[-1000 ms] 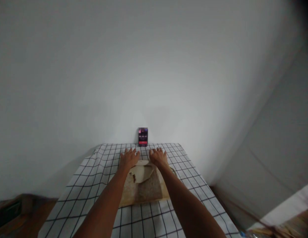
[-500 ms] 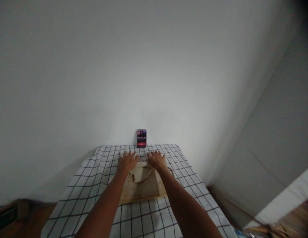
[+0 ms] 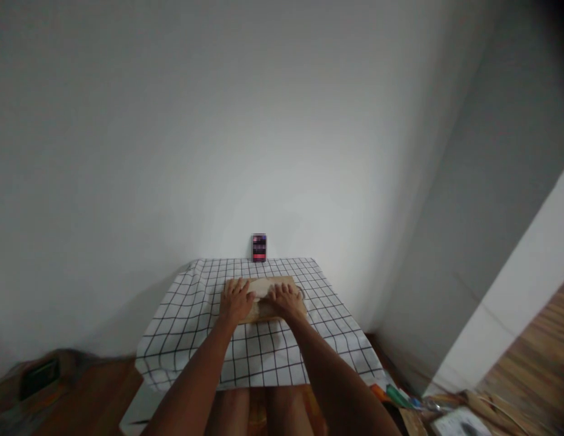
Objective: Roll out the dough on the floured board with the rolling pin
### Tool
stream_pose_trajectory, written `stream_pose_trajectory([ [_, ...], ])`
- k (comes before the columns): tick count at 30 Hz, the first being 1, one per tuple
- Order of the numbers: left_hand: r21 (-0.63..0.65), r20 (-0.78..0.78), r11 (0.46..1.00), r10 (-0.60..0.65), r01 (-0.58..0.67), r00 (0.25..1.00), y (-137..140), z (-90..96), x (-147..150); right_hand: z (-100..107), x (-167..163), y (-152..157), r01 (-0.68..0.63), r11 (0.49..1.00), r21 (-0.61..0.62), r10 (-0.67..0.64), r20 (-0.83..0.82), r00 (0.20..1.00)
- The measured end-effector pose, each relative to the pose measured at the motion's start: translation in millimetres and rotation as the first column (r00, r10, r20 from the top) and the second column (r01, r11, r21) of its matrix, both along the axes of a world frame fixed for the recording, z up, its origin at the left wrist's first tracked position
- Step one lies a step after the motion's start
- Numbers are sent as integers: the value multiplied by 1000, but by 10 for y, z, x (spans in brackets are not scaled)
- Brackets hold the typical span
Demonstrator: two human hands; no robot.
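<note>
A pale, flat piece that looks like dough [image 3: 262, 287] lies on a wooden board [image 3: 258, 314] on the table. My left hand [image 3: 237, 300] rests palm down over the dough's left side, fingers spread forward. On the right side, my right hand [image 3: 285, 298] lies the same way, its fingers apart. Both palms appear to touch the dough or the board. What lies right under them is hidden.
A black-and-white checked cloth [image 3: 263, 369] covers the table. At its far edge a phone-like device [image 3: 259, 248] with a blurred screen leans against the white wall [image 3: 282, 133]. Various items, among them a green one [image 3: 397, 396], lie at lower right.
My hands have drawn back from the far edge of the board onto the dough. The camera view has pulled back, so the near table edge and my legs now show.
</note>
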State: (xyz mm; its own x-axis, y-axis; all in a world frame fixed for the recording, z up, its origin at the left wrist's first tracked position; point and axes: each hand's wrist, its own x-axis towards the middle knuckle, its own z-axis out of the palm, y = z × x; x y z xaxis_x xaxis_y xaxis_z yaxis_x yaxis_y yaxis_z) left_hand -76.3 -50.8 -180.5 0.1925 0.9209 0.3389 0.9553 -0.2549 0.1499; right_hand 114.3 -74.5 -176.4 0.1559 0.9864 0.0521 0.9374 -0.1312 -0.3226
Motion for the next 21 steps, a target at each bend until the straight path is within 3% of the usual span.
stream_pose_trajectory([
  [5, -22, -5, 1000, 20, -20, 1000, -55, -13, 0, -11, -15, -21, -9, 1000, -2, 9, -11, 1000],
  [9, -33, 6, 999, 23, -23, 1000, 77, -43, 4, -5, 5, 92, -2, 1000, -2, 2, 19, 1000],
  [15, -41, 26, 999, 32, -31, 999, 525, -66, 84, 5, 65, 487, -33, 996, 83, 23, 123, 992],
  [21, -30, -9, 998, 50, -50, 999, 1120, -38, 222, 34, 146, 1125, -7, 999, 37, 4, 86, 996],
])
